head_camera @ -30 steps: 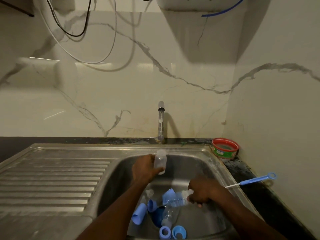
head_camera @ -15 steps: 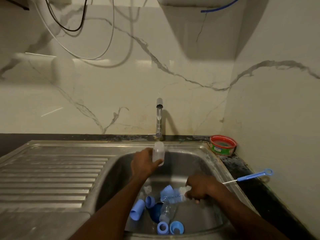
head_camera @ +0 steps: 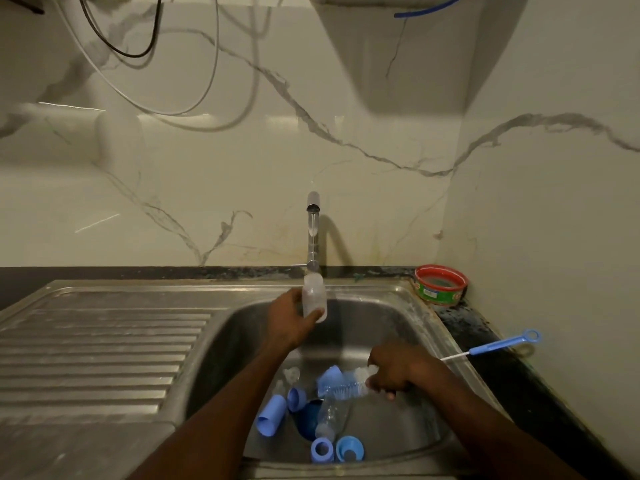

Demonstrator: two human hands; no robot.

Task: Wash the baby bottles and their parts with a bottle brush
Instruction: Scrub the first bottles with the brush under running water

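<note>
Head view, bottle (head_camera: pixel 314 296) within left fingers (head_camera: pixel 313 315)

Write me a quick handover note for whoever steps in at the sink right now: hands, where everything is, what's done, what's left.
Left hand holds a clear bottle upright below the tap.
Right hand grips the bottle brush, bristles low in the sink.
Blue caps and rings and another clear bottle lie in the basin.
A thin blue brush rests on the counter on the right.
Done: can't tell which pieces are clean.
Left: brush the held bottle, then the pieces in the basin.
</note>
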